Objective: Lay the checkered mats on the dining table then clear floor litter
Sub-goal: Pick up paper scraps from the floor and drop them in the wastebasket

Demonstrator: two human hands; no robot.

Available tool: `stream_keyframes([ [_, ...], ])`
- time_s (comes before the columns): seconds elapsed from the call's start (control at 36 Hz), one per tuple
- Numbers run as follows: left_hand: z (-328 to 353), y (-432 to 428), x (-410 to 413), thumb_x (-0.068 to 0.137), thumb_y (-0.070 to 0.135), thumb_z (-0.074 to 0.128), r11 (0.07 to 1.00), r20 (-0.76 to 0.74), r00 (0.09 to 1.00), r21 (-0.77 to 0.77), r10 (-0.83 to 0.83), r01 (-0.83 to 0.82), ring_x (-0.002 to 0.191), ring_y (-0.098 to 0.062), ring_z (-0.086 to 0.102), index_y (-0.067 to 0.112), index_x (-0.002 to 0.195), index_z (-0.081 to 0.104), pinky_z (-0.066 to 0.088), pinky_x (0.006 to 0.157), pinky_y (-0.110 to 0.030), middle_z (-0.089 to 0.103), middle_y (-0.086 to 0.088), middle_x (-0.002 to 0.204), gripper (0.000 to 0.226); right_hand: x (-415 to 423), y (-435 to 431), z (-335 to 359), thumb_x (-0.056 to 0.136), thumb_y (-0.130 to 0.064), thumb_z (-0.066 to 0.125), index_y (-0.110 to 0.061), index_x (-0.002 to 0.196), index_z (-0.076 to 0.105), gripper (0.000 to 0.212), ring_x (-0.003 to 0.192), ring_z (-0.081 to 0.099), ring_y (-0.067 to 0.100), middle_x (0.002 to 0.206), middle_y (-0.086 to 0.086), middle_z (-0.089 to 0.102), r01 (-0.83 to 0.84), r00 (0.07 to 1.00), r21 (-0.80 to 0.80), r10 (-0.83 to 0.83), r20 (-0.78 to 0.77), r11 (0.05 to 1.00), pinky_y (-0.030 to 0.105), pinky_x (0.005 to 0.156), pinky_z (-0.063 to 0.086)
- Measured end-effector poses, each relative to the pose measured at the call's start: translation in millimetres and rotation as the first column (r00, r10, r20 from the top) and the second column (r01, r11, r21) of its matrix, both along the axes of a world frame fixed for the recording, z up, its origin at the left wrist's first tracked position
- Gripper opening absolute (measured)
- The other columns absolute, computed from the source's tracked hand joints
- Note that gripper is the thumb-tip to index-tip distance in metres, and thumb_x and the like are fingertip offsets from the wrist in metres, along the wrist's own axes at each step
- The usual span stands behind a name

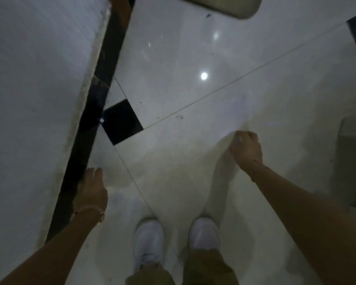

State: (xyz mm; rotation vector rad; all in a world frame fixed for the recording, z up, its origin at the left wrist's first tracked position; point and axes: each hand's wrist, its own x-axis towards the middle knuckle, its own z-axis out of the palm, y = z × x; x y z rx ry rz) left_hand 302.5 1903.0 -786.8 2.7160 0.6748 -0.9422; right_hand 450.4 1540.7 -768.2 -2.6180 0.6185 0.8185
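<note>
I am looking straight down at a glossy white tiled floor (193, 157) in dim light. A tiny white scrap of litter (101, 120) lies at the edge of a black inset tile (121, 122) by the wall. A dark smudge (180, 117) marks the tile further right. My left hand (90, 190) hangs with straight fingers close to the black skirting and holds nothing. My right hand (247, 147) is raised with curled fingers, and a small pale bit of litter (238, 139) shows blurred at its fingertips. No mats or dining table are in view.
A white wall (35, 99) with black skirting (84, 136) runs along the left. My white shoes (148, 243) stand at the bottom centre. A beige rounded object (224, 7) sits at the top edge. A pale boxy shape (351, 161) stands at the right.
</note>
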Motion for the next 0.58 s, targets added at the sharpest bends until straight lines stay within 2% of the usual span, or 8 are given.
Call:
stream_keyframes([
  [0.06, -12, 1, -3, 0.070, -0.021, 0.059, 0.999, 0.054, 0.999, 0.050, 0.000, -0.002, 0.090, -0.059, 0.052, -0.011, 0.108, 0.058, 0.045, 0.077, -0.061, 0.048, -0.041, 0.117, 0.040, -4, -3, -11, 0.088, -0.008, 0.052, -0.011, 0.118, 0.057, 0.030, 0.111, 0.047, 0.039, 0.129, 0.016, 0.044, 0.029, 0.997, -0.040, -0.026, 0.074, 0.999, 0.037, 0.089, 0.042],
  [0.11, -15, -1, -2, 0.067, -0.022, 0.062, 0.996, 0.069, 0.997, 0.090, -0.027, 0.021, 0.074, -0.056, 0.055, -0.013, 0.090, 0.059, 0.048, 0.066, -0.058, 0.052, -0.042, 0.099, 0.025, -7, -5, -17, 0.088, -0.007, 0.052, -0.007, 0.107, 0.062, 0.021, 0.104, 0.052, 0.036, 0.118, 0.018, 0.051, 0.064, 0.993, -0.029, -0.061, 0.100, 0.997, 0.031, 0.081, 0.038],
  [0.17, -13, -4, 5, 0.074, -0.016, 0.055, 0.996, 0.069, 0.997, 0.080, 0.024, -0.029, 0.075, -0.052, 0.056, -0.012, 0.086, 0.059, 0.048, 0.066, -0.057, 0.051, -0.038, 0.097, 0.012, -11, -7, -18, 0.088, -0.007, 0.052, -0.006, 0.103, 0.064, 0.019, 0.102, 0.055, 0.034, 0.113, 0.017, 0.054, 0.089, 0.993, -0.003, -0.088, 0.075, 0.996, 0.029, 0.078, 0.036],
  [0.22, -9, -5, 11, 0.084, -0.009, 0.052, 0.991, 0.053, 0.991, 0.045, 0.126, -0.128, 0.087, -0.049, 0.054, -0.010, 0.093, 0.060, 0.045, 0.075, -0.055, 0.050, -0.036, 0.104, 0.012, -16, -8, -14, 0.089, -0.010, 0.054, -0.008, 0.104, 0.065, 0.019, 0.104, 0.057, 0.032, 0.112, 0.017, 0.059, 0.107, 0.993, 0.029, -0.108, 0.045, 0.994, 0.029, 0.081, 0.040],
  [0.28, 4, -13, 18, 0.087, -0.002, 0.053, 0.976, 0.037, 0.976, -0.050, 0.215, -0.213, 0.090, -0.044, 0.055, -0.009, 0.095, 0.061, 0.044, 0.077, -0.047, 0.054, -0.032, 0.101, 0.012, -20, -9, -2, 0.089, -0.012, 0.055, -0.009, 0.105, 0.066, 0.020, 0.106, 0.059, 0.030, 0.111, 0.015, 0.064, 0.135, 0.991, 0.065, -0.135, 0.008, 0.989, 0.026, 0.080, 0.042],
  [0.39, 58, -46, 38, 0.087, -0.001, 0.057, 0.885, 0.009, 0.935, -0.327, 0.354, -0.331, 0.080, -0.030, 0.056, -0.004, 0.087, 0.062, 0.036, 0.068, -0.027, 0.061, -0.019, 0.084, 0.007, -24, -8, 40, 0.084, -0.012, 0.061, -0.010, 0.099, 0.069, 0.018, 0.098, 0.065, 0.029, 0.101, 0.014, 0.070, 0.255, 0.967, 0.160, -0.253, -0.033, 0.954, 0.022, 0.075, 0.042],
  [0.53, 150, -94, 65, 0.086, -0.006, 0.057, 0.774, -0.059, 0.917, -0.516, 0.394, -0.366, 0.078, -0.024, 0.052, 0.007, 0.092, 0.063, 0.040, 0.059, -0.021, 0.055, -0.009, 0.084, 0.015, -23, -10, 124, 0.082, -0.011, 0.065, -0.010, 0.097, 0.070, 0.015, 0.088, 0.068, 0.028, 0.092, 0.017, 0.071, 0.346, 0.937, 0.274, -0.345, -0.054, 0.897, 0.033, 0.081, 0.053],
  [0.58, 194, -108, 77, 0.086, -0.008, 0.055, 0.709, -0.098, 0.897, -0.577, 0.432, -0.404, 0.078, -0.025, 0.053, 0.009, 0.092, 0.064, 0.044, 0.062, -0.023, 0.053, -0.010, 0.085, 0.020, -20, -11, 167, 0.082, -0.009, 0.065, -0.009, 0.095, 0.070, 0.014, 0.079, 0.067, 0.027, 0.084, 0.016, 0.069, 0.388, 0.916, 0.328, -0.401, -0.032, 0.861, 0.036, 0.081, 0.055],
])
